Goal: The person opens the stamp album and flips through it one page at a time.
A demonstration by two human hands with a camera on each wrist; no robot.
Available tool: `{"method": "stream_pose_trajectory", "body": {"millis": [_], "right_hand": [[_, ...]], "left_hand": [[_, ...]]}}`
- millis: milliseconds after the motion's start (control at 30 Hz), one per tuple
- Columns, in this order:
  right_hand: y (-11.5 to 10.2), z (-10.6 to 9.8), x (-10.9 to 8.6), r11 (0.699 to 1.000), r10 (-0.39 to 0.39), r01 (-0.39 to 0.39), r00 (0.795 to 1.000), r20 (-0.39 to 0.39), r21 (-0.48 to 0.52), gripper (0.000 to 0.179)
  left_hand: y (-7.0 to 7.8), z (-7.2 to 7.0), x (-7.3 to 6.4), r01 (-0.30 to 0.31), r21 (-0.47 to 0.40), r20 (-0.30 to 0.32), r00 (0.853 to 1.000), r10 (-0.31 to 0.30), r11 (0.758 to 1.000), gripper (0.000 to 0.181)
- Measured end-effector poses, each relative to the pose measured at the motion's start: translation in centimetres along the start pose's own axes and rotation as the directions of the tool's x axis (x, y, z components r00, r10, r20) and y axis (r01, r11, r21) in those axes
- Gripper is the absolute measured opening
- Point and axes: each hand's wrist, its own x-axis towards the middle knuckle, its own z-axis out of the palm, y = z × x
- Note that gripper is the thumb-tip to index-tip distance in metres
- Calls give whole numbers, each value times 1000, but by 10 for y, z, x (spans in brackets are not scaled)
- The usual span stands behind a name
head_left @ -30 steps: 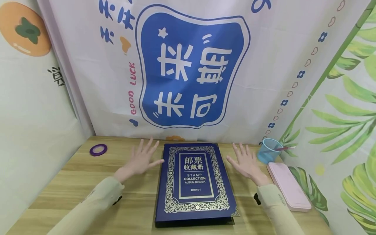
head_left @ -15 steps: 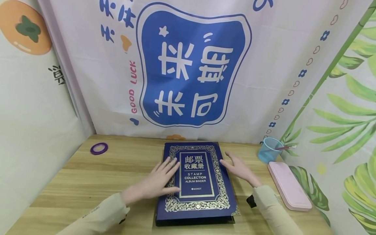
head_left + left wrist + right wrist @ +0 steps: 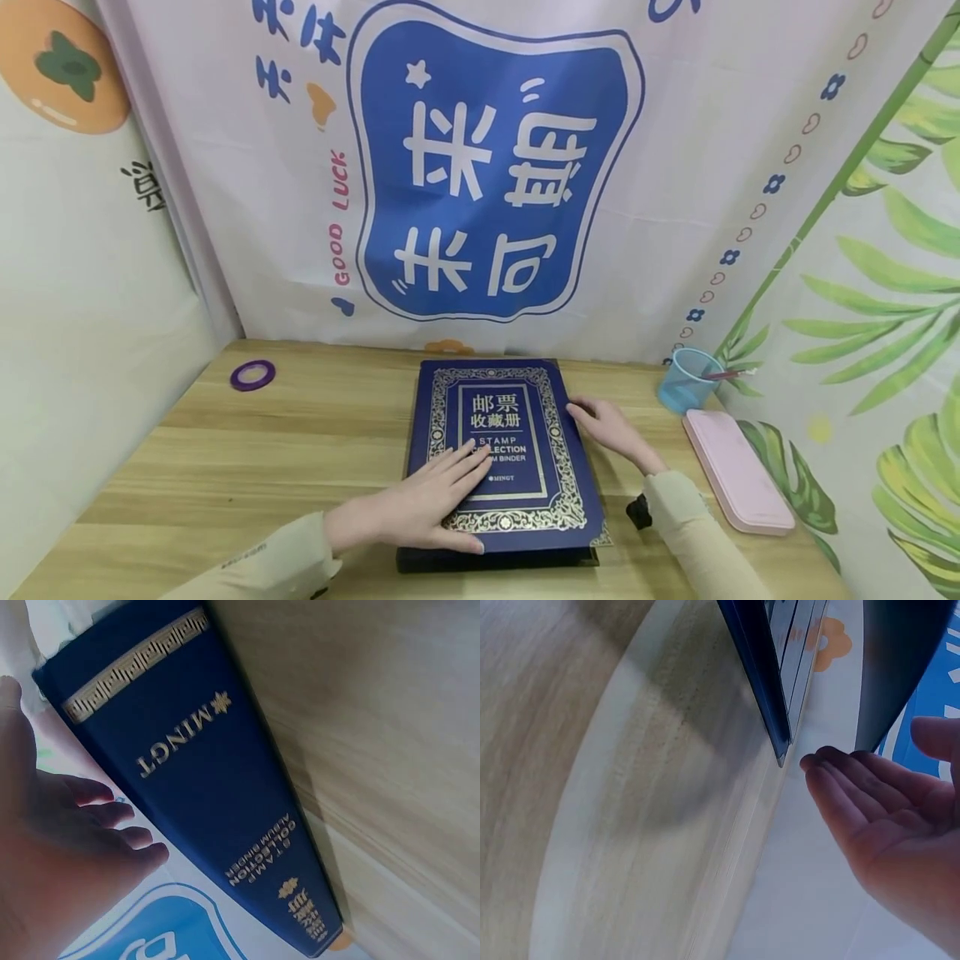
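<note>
A thick navy stamp album (image 3: 498, 457) with silver ornament lies closed on the wooden table. My left hand (image 3: 427, 504) is stretched flat over the lower left of its front cover, with fingers covering part of the printed title. In the left wrist view, the album's spine (image 3: 187, 757) faces the camera, with the left hand (image 3: 82, 847) beside the cover edge. My right hand (image 3: 615, 429) is at the album's right edge, thumb tip at the cover's rim. The right wrist view has the right hand's (image 3: 892, 802) loosely bent fingertips close to the front cover's (image 3: 892, 660) edge.
A purple tape ring (image 3: 252, 375) lies at the back left of the table (image 3: 300, 433). At the right stand a blue cup (image 3: 684, 385) with a pen in it and a pink case (image 3: 738, 471). Printed cloth walls (image 3: 262, 208) bound the table behind and at the sides.
Both hands have come inward from beside the album. The left has slid onto the cover and toward its lower part; the right has reached the right edge. The album has stayed in place.
</note>
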Motion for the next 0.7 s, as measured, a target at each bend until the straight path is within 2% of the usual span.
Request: {"method": "stream_pose_trajectory", "body": {"millis": [200,400,533,700], "right_hand": [[-5,-4,0,998,3,-4,1000,21,57,47],[-11,-13,0,992,-88,86,996,21,95,45],[-19,-19,1,979,-153,150,988,11,139,46],[-33,-26,6,962,-195,198,980,-33,190,47]], "left_hand": [[5,0,-5,-41,-10,-3,999,41,999,104],[4,1,-10,-53,-2,-40,998,52,999,104],[3,-1,-14,-54,-41,-75,996,51,998,104],[1,-3,-19,-66,-87,-137,989,54,994,103]]}}
